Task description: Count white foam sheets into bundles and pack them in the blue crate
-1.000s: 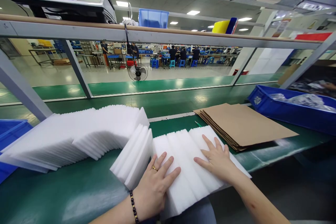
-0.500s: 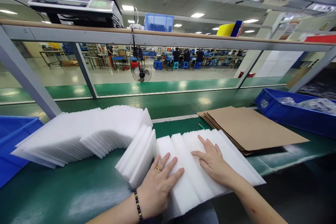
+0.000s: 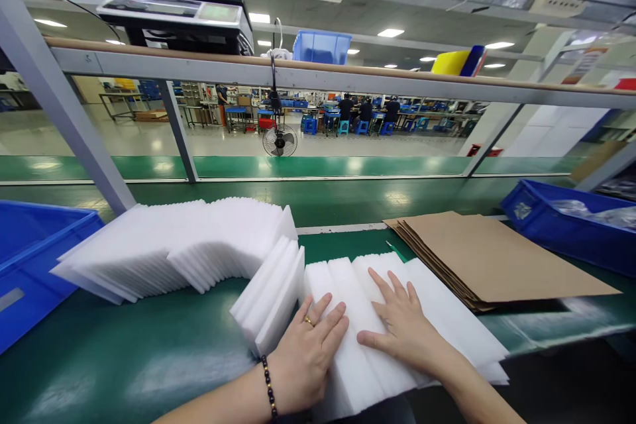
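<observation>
Overlapping white foam sheets (image 3: 368,351) lie fanned out in front of me on the green bench. My left hand (image 3: 311,348), with a ring and a beaded bracelet, rests flat on their left part, fingers extended. On the middle of the same sheets my right hand (image 3: 402,321) lies with fingers spread. Neither hand is closed round anything. Just left of my left hand, a small group of foam sheets (image 3: 271,295) leans at a slant. Beyond it a long row of foam sheets (image 3: 183,245) stands tilted one against another.
Brown cardboard sheets (image 3: 497,255) are stacked on the right, with a green pen (image 3: 396,250) beside them. Blue bins stand at the left (image 3: 40,258) and far right (image 3: 571,218). A shelf above carries a scale (image 3: 179,16) and a light blue box (image 3: 322,46). A fan (image 3: 279,141) hangs below.
My right hand has spread its fingers and moved slightly toward me on the foam. The right-hand sheets have shifted, with a lower corner now showing. The whole view has swung a little left.
</observation>
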A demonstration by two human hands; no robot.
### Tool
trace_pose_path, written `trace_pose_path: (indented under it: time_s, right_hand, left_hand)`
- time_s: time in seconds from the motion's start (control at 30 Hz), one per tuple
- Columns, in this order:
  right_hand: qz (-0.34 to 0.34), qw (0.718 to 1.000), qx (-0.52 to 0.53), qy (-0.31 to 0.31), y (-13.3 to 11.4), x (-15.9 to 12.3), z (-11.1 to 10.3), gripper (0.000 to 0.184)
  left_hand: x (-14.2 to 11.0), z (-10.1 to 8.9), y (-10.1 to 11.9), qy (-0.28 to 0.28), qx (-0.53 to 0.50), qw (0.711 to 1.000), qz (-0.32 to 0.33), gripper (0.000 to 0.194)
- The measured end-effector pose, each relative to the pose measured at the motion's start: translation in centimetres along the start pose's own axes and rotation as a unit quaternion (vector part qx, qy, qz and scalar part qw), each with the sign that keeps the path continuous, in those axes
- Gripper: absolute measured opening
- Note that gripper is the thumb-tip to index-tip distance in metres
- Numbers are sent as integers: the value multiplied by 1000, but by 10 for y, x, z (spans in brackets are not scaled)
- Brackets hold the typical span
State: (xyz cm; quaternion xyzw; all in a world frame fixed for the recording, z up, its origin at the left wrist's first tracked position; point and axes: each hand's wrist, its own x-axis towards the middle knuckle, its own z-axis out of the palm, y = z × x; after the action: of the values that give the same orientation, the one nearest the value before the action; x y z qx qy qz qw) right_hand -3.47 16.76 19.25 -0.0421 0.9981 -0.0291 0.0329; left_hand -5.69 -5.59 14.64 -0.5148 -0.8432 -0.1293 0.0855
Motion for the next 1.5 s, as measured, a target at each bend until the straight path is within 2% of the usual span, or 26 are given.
trace_pose_path:
  time_s: [0.1,0.5,0.73,0.9,1.0,1.17,1.27,1.33,1.4,1.5]
  right_hand:
    - [8,1000,1,-2,3,-1,0,73]
    - [40,999,22,-3,10,1,1,64]
    - [62,997,34,10,13,1,7,62]
    - [65,997,38,20,14,0,9,61]
    - [62,997,50,18,12,-3,8,62]
    - [51,995,81,10,12,-8,3,67]
    - [49,994,94,11,14,-12,3,68]
    - [43,994,104,16,14,-17,6,71]
    - [36,991,126,26,13,-22,9,77]
    - [22,977,210,43,23,-24,5,93]
  left_hand:
    - [-1,1,-1,9,-6,1000,2,84]
    - [0,2,-3,22,-27,999,4,69]
    - [-2,0,-2,16,-30,999,-4,70]
    - [-1,0,-2,13,-9,1000,-6,78]
    - [-4,9,-2,43,25,999,9,83]
    - [-3,33,-13,167,89,980,64,77]
    - [1,43,-18,172,102,976,87,79]
    - [2,50,-18,171,85,979,71,86]
    - [2,61,-17,205,35,978,31,91]
    - [0,80,-18,241,-59,967,-48,87]
